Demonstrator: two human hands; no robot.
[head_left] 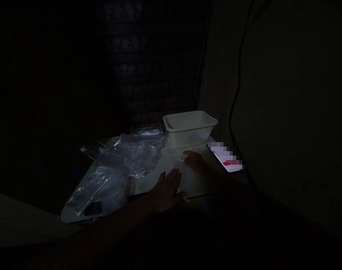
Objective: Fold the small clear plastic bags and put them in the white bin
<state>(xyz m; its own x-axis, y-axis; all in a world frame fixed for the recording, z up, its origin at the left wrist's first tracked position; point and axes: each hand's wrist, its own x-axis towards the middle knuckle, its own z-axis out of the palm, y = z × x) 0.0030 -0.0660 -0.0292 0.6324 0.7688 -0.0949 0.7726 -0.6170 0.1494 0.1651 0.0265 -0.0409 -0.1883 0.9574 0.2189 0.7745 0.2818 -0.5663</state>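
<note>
Flat on the table's near part lies my left hand (pixel 167 189), its fingers stretched out and a little apart. Beneath and beside it is a thin clear plastic bag (pixel 182 183), faint in the dim light. My right hand (pixel 195 161) is just beyond, fingers curled in a pinch at what looks like the bag's far edge, where a small glint shows. To the left spreads a loose heap of clear plastic bags (pixel 137 152), crumpled and shiny.
A white plastic tub (pixel 190 137) stands at the table's back. A lit phone (pixel 225 159) lies at the right edge. The pale table (pixel 151 182) has a rounded left corner. A dark cable (pixel 238 75) hangs along the right wall. The room is very dark.
</note>
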